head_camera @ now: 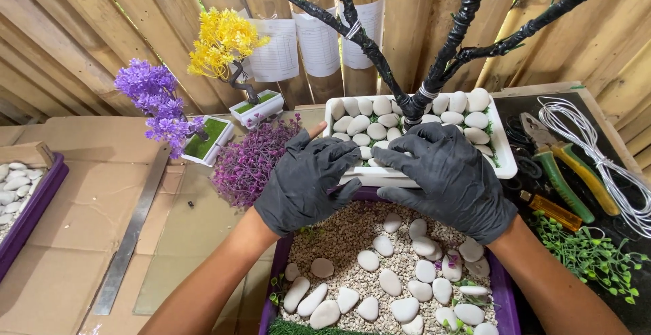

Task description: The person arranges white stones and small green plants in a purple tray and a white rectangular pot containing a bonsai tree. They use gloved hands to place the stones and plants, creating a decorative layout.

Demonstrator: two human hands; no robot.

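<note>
Both my hands wear black gloves. My left hand [305, 179] rests on the near left edge of a white rectangular planter [505, 155], with a bare fingertip poking through a torn glove. My right hand [451, 175] presses its fingers down among the white pebbles [359, 123] inside the planter, near the base of a black wrapped artificial tree trunk [424, 94]. Whether either hand pinches a pebble is hidden. Just below my hands sits a purple tray [503, 287] of gravel and flat white stones [390, 282].
At the left stand a small purple-flowered tree [157, 101] and a yellow one [222, 36] in white pots, plus loose purple foliage [247, 162]. At the right lie pliers [566, 165], coiled white wire [597, 152], a cutter [553, 211] and green sprigs [597, 253]. A metal strip [132, 230] lies on cardboard.
</note>
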